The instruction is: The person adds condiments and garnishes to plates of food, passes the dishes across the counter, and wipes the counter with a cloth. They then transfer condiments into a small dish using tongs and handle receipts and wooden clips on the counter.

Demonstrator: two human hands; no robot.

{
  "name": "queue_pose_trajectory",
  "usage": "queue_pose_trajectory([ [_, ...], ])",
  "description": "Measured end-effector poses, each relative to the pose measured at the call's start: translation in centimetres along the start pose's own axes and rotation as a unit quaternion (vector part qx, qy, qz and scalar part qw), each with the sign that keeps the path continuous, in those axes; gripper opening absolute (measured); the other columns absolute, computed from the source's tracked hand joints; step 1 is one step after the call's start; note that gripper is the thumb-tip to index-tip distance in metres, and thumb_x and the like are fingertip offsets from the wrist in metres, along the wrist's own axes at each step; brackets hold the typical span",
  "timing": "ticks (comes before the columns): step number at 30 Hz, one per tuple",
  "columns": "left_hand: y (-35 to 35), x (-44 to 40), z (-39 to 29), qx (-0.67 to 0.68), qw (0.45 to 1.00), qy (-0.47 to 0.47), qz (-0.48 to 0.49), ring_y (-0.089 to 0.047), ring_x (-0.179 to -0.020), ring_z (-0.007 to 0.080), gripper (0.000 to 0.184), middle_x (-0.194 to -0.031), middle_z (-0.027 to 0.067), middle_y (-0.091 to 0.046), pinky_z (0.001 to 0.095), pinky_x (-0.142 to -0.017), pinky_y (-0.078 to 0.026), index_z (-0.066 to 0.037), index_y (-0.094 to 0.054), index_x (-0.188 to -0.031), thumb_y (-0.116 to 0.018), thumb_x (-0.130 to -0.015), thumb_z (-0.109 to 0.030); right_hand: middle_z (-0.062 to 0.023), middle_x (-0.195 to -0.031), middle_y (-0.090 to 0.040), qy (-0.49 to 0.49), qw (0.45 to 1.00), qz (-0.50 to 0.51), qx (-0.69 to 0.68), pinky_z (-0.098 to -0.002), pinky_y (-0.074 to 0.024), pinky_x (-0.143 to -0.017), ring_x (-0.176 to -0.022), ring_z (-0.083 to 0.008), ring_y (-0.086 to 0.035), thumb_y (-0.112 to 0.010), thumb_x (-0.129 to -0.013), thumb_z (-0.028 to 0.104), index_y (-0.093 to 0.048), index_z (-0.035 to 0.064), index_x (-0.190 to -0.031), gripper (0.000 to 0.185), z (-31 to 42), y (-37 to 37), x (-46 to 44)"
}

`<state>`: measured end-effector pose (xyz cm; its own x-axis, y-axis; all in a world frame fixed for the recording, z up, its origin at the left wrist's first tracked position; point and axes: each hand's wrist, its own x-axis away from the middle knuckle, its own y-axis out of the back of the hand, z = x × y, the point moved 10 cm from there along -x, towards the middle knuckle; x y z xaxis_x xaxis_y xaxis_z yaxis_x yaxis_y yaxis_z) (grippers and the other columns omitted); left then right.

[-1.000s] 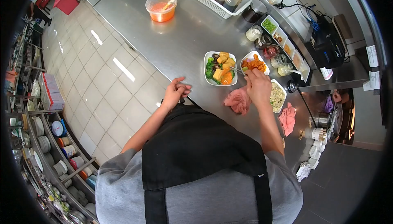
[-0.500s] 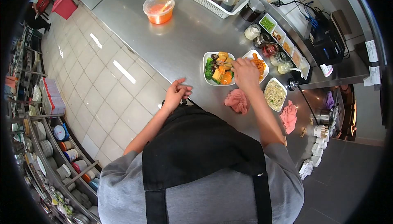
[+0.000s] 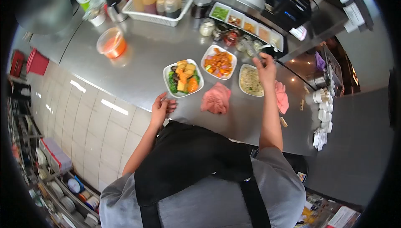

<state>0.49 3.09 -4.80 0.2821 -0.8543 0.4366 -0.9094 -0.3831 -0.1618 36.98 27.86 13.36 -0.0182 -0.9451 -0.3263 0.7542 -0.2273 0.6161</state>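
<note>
My right hand (image 3: 267,70) is closed on metal tweezers (image 3: 254,52), blurred by motion, pointing toward the small glass jars (image 3: 244,43). Just below that hand sits a white bowl of fried rice (image 3: 251,80). My left hand (image 3: 161,109) rests at the counter's front edge, fingers loosely apart and holding nothing. Close above it stands a white bowl of broccoli, tofu and carrot (image 3: 183,78). Between the two hands is another white bowl with glazed orange pieces (image 3: 219,62), and a crumpled pink cloth (image 3: 216,98) lies below it.
A tub of orange-red liquid (image 3: 112,43) stands at left, below a white basket (image 3: 158,18) of sauce bottles. A tray of toppings (image 3: 246,25) runs along the back beside a dark jar (image 3: 201,6). A second pink cloth (image 3: 282,98) lies at right, near stacked white cups (image 3: 325,113).
My right hand has moved from the broccoli and tofu bowl across to above the rice, carrying the tweezers. My left hand stays near the counter edge. The whole view has turned and shifted right.
</note>
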Motion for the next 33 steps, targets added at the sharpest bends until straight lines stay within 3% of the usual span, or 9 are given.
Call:
queue_pose_trajectory([
  [5,-2.7,-0.9,-1.0,0.032,0.999,0.009,0.005,-0.067,-0.08,0.0211,0.054,-0.096,0.0155,-0.066,0.0312,-0.071,-0.056,-0.003,-0.014,-0.147,-0.036,-0.101,-0.022,-0.0092,-0.071,-0.064,0.024,0.974,-0.211,0.081,-0.0309,-0.0479,-0.058,-0.061,-0.0156,-0.06,-0.067,-0.083,0.019,-0.063,-0.004,-0.099,0.029,-10.5,9.0,-7.3],
  [7,-3.3,-1.8,-0.1,0.058,0.998,0.0,0.017,-0.067,-0.078,0.023,0.058,-0.094,0.0181,-0.066,0.0327,-0.068,-0.056,-0.005,-0.006,-0.148,-0.035,-0.101,-0.022,-0.0087,-0.072,-0.064,-0.151,0.98,-0.087,-0.092,-0.0289,-0.0481,-0.054,-0.057,-0.0133,-0.059,-0.065,-0.083,0.017,-0.063,-0.006,-0.093,0.025,-20.1,6.8,-12.5],
  [15,-3.3,-2.3,1.3,0.076,0.996,-0.011,-0.05,-0.068,-0.077,0.0228,0.057,-0.094,0.0185,-0.066,0.0329,-0.07,-0.057,-0.006,-0.003,-0.148,-0.033,-0.1,-0.01,-0.0177,-0.088,-0.065,-0.246,0.955,-0.056,-0.156,-0.031,-0.0549,-0.059,-0.067,-0.0243,-0.066,-0.059,-0.09,0.023,-0.063,-0.0082,-0.093,0.032,-29.7,2.6,-21.9],
  [18,-3.2,-2.6,1.3,0.098,0.993,-0.032,-0.064,-0.068,-0.08,0.0256,0.055,-0.096,0.0215,-0.065,0.0336,-0.073,-0.058,-0.002,-0.008,-0.147,-0.033,-0.098,-0.007,-0.0211,-0.105,-0.066,-0.042,0.966,-0.078,0.244,-0.0424,-0.0488,-0.086,-0.095,-0.0416,-0.063,-0.059,-0.087,0.038,-0.065,-0.0026,-0.102,0.044,-24.5,3.8,-22.7],
  [21,-2.0,-2.5,0.2,0.052,0.991,-0.04,-0.114,-0.069,-0.075,0.0247,0.054,-0.092,0.0202,-0.066,0.0314,-0.069,-0.058,0.001,-0.013,-0.146,-0.034,-0.097,-0.006,-0.0152,-0.096,-0.069,-0.006,0.977,0.04,0.209,-0.0376,-0.0507,-0.078,-0.088,-0.0328,-0.066,-0.058,-0.089,0.031,-0.066,0.0009,-0.104,0.034,-14.0,2.4,-17.2],
  [24,-0.2,-3.2,-0.6,0.02,0.99,-0.047,-0.131,-0.069,-0.071,0.0236,0.053,-0.089,0.0198,-0.066,0.0302,-0.065,-0.058,0.002,-0.018,-0.145,-0.036,-0.095,-0.003,-0.0045,-0.085,-0.068,0.014,0.953,0.294,-0.066,-0.026,-0.0478,-0.068,-0.075,-0.0106,-0.06,-0.055,-0.091,0.01,-0.067,0.004,-0.102,0.017,-4.8,-3.8,-7.5],
  [28,2.6,-3.7,-1.7,0.01,0.988,-0.05,-0.144,-0.069,-0.068,0.0222,0.053,-0.087,0.0193,-0.066,0.0299,-0.063,-0.059,0.003,-0.023,-0.144,-0.037,-0.093,-0.002,-0.0065,-0.083,-0.065,-0.01,0.851,0.521,-0.065,-0.0309,-0.0485,-0.072,-0.079,-0.0152,-0.06,-0.071,-0.078,0.02,-0.065,0.0046,-0.09,0.02,3.6,-13.5,10.6],
  [31,4.9,-5.0,-2.9,0.012,0.988,-0.049,-0.148,-0.069,-0.068,0.0219,0.051,-0.086,0.0179,-0.067,0.0295,-0.063,-0.059,0.002,-0.024,-0.144,-0.037,-0.094,-0.003,-0.0122,-0.093,-0.059,0.237,0.912,0.294,0.161,-0.0367,-0.0475,-0.079,-0.087,-0.0286,-0.057,-0.071,-0.071,0.017,-0.063,0.008,-0.083,0.016,7.5,-16.6,15.9],
  [33,6.3,-5.9,-3.6,0.003,0.989,-0.054,-0.139,-0.069,-0.068,0.0216,0.051,-0.087,0.017,-0.067,0.0292,-0.063,-0.059,0.002,-0.024,-0.144,-0.037,-0.095,-0.004,-0.0138,-0.096,-0.059,0.232,0.919,0.308,0.085,-0.0364,-0.0472,-0.081,-0.09,-0.0296,-0.057,-0.069,-0.071,0.016,-0.065,0.0075,-0.087,0.018,9.1,-19.7,16.5],
])
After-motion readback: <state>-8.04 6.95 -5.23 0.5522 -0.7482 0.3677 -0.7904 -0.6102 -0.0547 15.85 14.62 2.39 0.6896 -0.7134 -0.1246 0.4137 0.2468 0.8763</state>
